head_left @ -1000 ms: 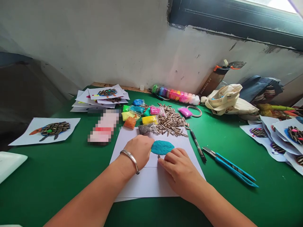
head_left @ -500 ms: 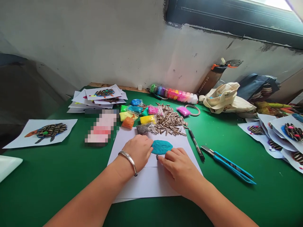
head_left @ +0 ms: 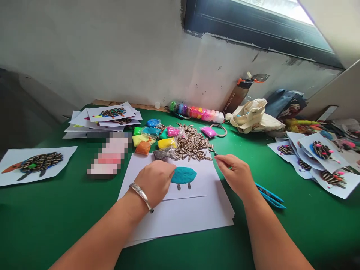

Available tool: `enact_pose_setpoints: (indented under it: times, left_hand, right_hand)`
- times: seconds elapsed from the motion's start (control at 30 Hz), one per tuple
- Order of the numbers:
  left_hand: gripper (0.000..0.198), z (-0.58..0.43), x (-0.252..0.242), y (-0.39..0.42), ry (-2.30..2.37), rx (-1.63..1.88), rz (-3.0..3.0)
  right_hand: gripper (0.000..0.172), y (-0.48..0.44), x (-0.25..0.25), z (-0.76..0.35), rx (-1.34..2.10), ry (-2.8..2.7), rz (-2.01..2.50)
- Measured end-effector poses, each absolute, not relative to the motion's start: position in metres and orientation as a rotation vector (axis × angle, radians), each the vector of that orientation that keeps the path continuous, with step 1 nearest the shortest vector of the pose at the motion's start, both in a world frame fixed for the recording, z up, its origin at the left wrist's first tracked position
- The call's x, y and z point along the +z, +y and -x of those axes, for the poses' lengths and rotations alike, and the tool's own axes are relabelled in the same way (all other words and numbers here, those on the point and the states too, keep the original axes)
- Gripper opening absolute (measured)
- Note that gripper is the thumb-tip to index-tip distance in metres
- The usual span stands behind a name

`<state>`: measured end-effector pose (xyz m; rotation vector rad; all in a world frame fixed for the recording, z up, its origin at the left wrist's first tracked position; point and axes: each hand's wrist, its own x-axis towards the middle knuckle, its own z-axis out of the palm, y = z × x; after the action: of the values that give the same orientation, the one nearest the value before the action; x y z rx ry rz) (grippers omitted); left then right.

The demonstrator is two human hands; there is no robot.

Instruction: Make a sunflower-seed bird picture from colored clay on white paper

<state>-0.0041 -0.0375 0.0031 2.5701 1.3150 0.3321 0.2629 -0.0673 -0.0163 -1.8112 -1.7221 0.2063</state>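
Pinching a small dark thing [head_left: 213, 152], maybe a seed, the right hand [head_left: 232, 174] hangs by the striped seed pile [head_left: 192, 144], while the curled left hand [head_left: 155, 182] rests on white paper [head_left: 194, 213] beside the blue clay blob [head_left: 183, 175] with two seed legs [head_left: 183, 186].

Craft workroom: green worktable [head_left: 309, 232], modelling clay packets [head_left: 167, 143], sunflower seeds [head_left: 191, 146], finished seed-art sheets [head_left: 320, 153].

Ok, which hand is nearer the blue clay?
Left. The left hand lies at the left edge of the blue clay; the right hand is apart, off to its right.
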Motion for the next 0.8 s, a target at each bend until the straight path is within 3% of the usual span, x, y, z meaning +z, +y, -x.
enact_pose_setpoints:
  times: [0.17, 0.4, 0.67, 0.8]
  left_hand:
    - [0.022, 0.003, 0.000, -0.036, 1.047, 0.199, -2.611]
    - [0.015, 0.003, 0.001, -0.037, 1.000, 0.077, -2.611]
    - [0.019, 0.003, 0.005, -0.041, 1.008, 0.087, -2.610]
    - [0.020, 0.003, 0.006, -0.043, 1.012, 0.123, -2.644]
  right_hand:
    - [0.022, -0.060, -0.027, -0.262, 0.154, -1.847, 1.845]
    - [0.021, -0.043, -0.036, -0.251, -0.194, -2.083, 2.006]
    - [0.021, -0.043, -0.034, -0.237, -0.264, -2.117, 2.076]
    - [0.030, -0.061, -0.029, -0.237, -0.206, -2.082, 2.038]
